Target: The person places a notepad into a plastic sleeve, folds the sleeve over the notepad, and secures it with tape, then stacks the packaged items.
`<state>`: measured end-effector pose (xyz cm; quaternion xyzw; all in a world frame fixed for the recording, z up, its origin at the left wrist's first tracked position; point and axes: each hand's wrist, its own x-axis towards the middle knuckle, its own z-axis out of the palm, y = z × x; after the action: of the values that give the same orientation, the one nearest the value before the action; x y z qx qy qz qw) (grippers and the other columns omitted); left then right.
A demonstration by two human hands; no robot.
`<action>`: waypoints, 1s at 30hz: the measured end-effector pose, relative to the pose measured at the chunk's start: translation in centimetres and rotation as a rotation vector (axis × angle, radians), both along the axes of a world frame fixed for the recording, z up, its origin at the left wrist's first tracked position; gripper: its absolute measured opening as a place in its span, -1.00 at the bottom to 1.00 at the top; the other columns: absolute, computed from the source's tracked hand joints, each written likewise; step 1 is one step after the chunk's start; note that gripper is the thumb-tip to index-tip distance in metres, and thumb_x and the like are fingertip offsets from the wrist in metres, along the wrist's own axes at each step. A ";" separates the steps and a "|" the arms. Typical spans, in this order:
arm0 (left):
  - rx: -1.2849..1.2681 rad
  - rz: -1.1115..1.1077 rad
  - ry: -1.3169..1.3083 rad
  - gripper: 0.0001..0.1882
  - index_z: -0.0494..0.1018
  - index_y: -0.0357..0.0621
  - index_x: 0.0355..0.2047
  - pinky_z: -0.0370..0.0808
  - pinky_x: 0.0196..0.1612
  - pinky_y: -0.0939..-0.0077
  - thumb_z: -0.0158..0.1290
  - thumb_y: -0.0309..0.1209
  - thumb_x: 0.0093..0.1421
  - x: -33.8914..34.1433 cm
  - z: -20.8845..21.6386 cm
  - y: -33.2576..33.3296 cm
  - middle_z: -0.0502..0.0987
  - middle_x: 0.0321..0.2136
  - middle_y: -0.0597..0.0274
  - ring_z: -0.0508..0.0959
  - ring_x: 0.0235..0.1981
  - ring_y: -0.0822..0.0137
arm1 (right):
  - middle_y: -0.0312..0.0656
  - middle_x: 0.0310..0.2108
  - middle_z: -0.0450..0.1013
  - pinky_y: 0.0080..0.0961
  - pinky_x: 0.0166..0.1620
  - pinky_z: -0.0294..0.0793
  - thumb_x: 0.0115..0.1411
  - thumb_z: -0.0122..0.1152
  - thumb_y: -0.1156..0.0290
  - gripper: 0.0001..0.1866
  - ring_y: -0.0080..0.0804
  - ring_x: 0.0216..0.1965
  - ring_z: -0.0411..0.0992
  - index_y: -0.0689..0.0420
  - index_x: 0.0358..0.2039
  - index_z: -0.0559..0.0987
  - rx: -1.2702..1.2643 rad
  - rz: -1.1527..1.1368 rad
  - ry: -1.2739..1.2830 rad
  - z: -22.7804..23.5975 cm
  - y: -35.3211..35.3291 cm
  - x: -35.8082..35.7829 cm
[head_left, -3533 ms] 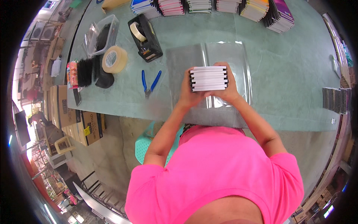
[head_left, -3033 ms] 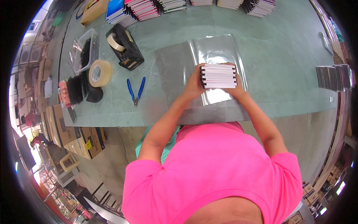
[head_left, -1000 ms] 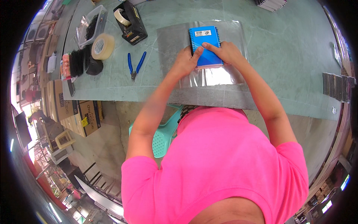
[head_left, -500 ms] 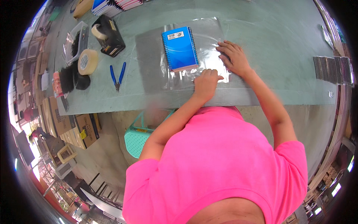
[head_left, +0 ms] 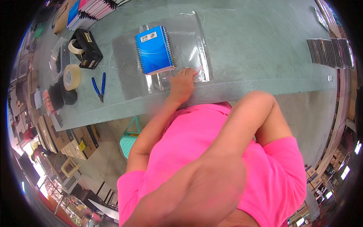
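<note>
A blue spiral-bound notebook (head_left: pixel 155 53) with a white label lies on clear plastic sheets or sleeves (head_left: pixel 189 36) spread on the green table. At the near edge of the plastic, my left hand (head_left: pixel 182 85) has its fingers curled in on it, just below the notebook's lower right corner. Close to the camera, my right hand (head_left: pixel 196 191) is raised in front of my pink shirt, large and smeared by motion. Its fingers do not show clearly, and nothing can be made out in it.
Left of the plastic lie blue-handled cutters (head_left: pixel 100 87), a tape roll (head_left: pixel 72 77) and a black tape dispenser (head_left: pixel 89 49). Stacked notebooks (head_left: pixel 94 9) stand at the far left, and a row of dark spiral-edged items (head_left: pixel 329 53) lies far right. A turquoise stool (head_left: pixel 128 145) is below the table.
My right hand has left the plastic and come up close to the camera. My left hand stays at the plastic's near edge. The view has shifted, so the table things sit further left.
</note>
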<state>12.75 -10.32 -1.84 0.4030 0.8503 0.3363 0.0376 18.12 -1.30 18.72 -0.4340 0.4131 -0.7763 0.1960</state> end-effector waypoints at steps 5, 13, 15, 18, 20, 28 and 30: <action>0.006 0.006 -0.123 -0.90 0.40 -0.19 -0.35 0.41 -0.38 0.30 -0.05 -0.44 0.15 0.0 0.6 0.1 0.47 -0.49 0.12 0.49 -0.45 0.11 | -0.14 -0.44 0.42 -0.42 -0.30 0.37 0.22 -0.07 0.18 -0.66 -0.38 -0.41 0.39 0.22 -0.47 0.46 -0.025 -0.019 0.097 0.9 0.2 1.2; 0.097 0.129 -0.497 -0.87 0.47 -0.25 -0.36 0.41 -0.45 0.57 0.01 -0.43 0.17 -0.5 3.6 -2.2 0.49 -0.61 0.18 0.47 -0.59 0.45 | -0.18 -0.53 0.41 -0.47 -0.38 0.37 0.21 -0.22 0.13 -0.57 -0.42 -0.48 0.37 0.22 -0.52 0.46 0.787 -1.023 -0.512 -5.6 7.5 0.8; 0.121 0.122 -0.455 -0.87 0.48 -0.24 -0.35 0.40 -0.46 0.58 0.05 -0.44 0.13 0.2 4.5 -1.4 0.49 -0.61 0.20 0.46 -0.59 0.48 | -0.19 -0.62 0.41 -0.51 -0.35 0.39 0.16 -0.11 -0.18 -0.33 -0.44 -0.49 0.42 0.29 -0.55 0.50 0.850 -0.990 -0.755 -12.8 9.8 -0.4; 0.156 0.123 -0.466 -0.84 0.48 -0.23 -0.34 0.40 -0.47 0.58 0.12 -0.42 0.08 0.3 4.7 -1.4 0.50 -0.58 0.18 0.46 -0.59 0.46 | -0.17 -0.62 0.44 -0.56 -0.47 0.42 0.22 -0.17 -0.11 -0.36 -0.46 -0.58 0.43 0.32 -0.40 0.53 1.010 -0.920 -0.914 -13.6 6.9 -3.9; 0.138 0.058 -0.476 -0.81 0.48 -0.23 -0.34 0.41 -0.43 0.54 0.15 -0.41 0.06 0.0 5.3 -1.8 0.51 -0.53 0.16 0.47 -0.55 0.41 | -0.12 -0.61 0.45 -0.58 -0.52 0.45 0.16 0.01 0.11 -0.57 -0.45 -0.60 0.45 0.31 -0.45 0.51 0.882 -0.984 -0.964 -16.6 6.3 -5.6; 0.202 0.319 0.084 -0.57 0.44 -0.24 -0.21 0.34 -0.08 0.22 0.08 -0.11 0.10 -12.8 7.2 -3.7 0.48 -0.23 -0.01 0.41 -0.11 0.02 | -0.18 -0.70 0.42 -0.51 -0.58 0.40 0.06 0.07 0.36 -0.77 -0.48 -0.66 0.43 0.27 -0.60 0.47 1.146 -0.907 -0.653 -10.7 6.0 -7.7; 0.155 0.319 0.000 -0.49 0.41 -0.26 -0.12 0.30 -0.01 0.23 0.03 -0.06 0.13 -15.3 5.2 -3.7 0.44 -0.15 -0.07 0.38 -0.05 0.00 | -0.12 -0.69 0.43 -0.42 -0.55 0.39 0.04 0.06 0.36 -0.76 -0.39 -0.66 0.43 0.28 -0.62 0.46 1.254 -0.898 -0.377 -9.2 4.0 -9.0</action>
<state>-2.54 -14.01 3.38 0.2645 0.8751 0.4025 -0.0473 9.09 2.70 9.47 0.1044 0.8686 -0.4641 0.1388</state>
